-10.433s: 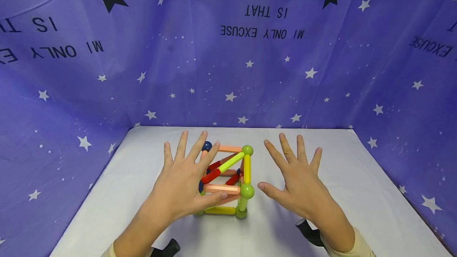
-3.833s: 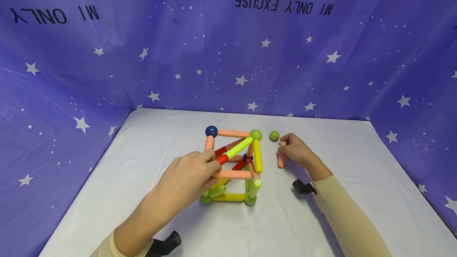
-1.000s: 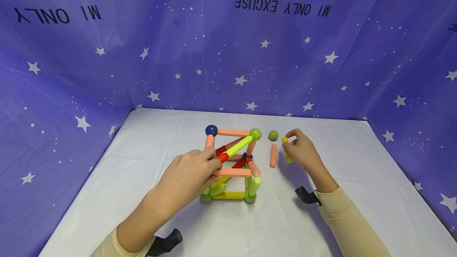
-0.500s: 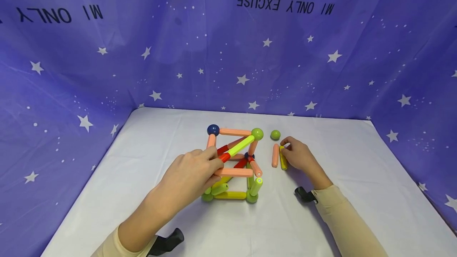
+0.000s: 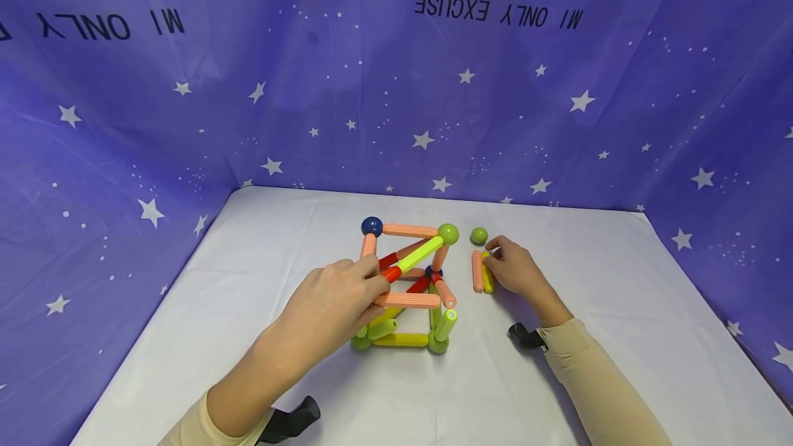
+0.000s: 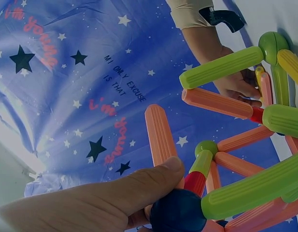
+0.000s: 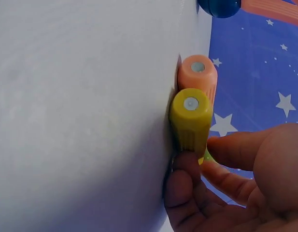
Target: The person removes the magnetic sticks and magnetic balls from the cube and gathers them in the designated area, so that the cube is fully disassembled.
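Observation:
A frame of magnetic rods and balls [image 5: 410, 230] stands mid-table. My left hand [image 5: 334, 301] grips its near left corner; in the left wrist view the thumb lies over a salmon rod [image 6: 161, 135] beside a dark blue ball [image 6: 177, 212]. At the frame's near right corner, a salmon rod and a light green rod [image 5: 445, 326] end without a ball. To the right, my right hand [image 5: 515, 268] pinches a yellow magnetic rod [image 7: 191, 121] on the table, side by side with a loose salmon rod [image 5: 477, 271]. A loose green ball [image 5: 480, 236] sits just behind them.
White cloth covers the table [image 5: 279, 226]. A purple star-printed curtain [image 5: 372, 122] rises at the back and both sides. Black strap pieces [image 5: 526, 337] show at both wrists.
Both hands were spread open at first. The left now grips the frame; a green ball, salmon rod and yellow rod have come off its right side. Lately the yellow rod moved left against the salmon one.

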A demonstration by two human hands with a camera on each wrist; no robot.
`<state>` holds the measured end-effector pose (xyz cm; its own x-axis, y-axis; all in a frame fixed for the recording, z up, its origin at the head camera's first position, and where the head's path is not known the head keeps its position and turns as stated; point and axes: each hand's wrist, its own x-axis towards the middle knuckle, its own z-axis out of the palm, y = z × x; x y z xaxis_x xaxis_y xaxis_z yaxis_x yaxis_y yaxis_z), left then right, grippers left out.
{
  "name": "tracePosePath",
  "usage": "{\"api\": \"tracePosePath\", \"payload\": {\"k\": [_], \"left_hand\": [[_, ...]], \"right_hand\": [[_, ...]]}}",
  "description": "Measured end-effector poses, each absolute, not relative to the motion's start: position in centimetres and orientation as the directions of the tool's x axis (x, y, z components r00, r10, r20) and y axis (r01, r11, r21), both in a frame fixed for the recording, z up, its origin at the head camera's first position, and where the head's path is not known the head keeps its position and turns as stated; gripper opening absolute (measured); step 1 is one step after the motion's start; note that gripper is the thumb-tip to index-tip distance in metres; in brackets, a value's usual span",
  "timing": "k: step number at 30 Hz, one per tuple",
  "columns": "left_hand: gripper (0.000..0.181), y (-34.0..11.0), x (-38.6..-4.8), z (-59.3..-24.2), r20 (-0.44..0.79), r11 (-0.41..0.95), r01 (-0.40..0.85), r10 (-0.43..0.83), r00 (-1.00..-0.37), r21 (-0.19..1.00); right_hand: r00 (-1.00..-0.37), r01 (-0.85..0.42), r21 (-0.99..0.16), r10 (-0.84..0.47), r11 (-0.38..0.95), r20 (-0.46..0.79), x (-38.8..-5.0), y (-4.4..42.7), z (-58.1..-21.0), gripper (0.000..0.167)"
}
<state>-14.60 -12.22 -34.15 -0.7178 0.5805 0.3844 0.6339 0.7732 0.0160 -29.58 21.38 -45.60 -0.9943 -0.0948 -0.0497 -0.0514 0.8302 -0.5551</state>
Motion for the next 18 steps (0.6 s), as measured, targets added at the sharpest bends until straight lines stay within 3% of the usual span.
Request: {"api": "tracePosePath", "payload": {"k": [4,8,12,15,18], "left_hand": [[0.018,-12.2,-14.6,-34.1,0.388,0.770,0.637,0.582,-0.715,0.018],[0.018,-12.2,-14.6,-34.1,0.383,0.770,0.637,0.582,-0.718,0.024],[0.019,-12.3,-14.6,-34.1,0.386,0.771,0.637,0.579,-0.718,0.027],[0.020,-12.3,-14.6,-34.1,0.385,0.769,0.639,0.581,-0.717,0.029],[0.021,-12.3,-14.6,-34.1,0.378,0.761,0.647,0.588,-0.715,0.040]], "right_hand": [[-0.996,-0.082,-0.535,-0.088,0.841,0.015,-28.6,20.7,-44.1,0.035],[-0.961,-0.275,-0.614,-0.185,0.740,0.208,-25.4,18.1,-40.7,0.025],[-0.790,-0.606,-0.608,-0.472,0.512,0.390,-21.3,14.7,-36.8,0.011],[-0.612,-0.778,-0.472,-0.668,0.415,0.422,-18.8,12.6,-35.1,0.024],[-0.483,-0.874,-0.295,-0.762,0.386,0.432,-17.3,11.0,-34.8,0.038]]}}
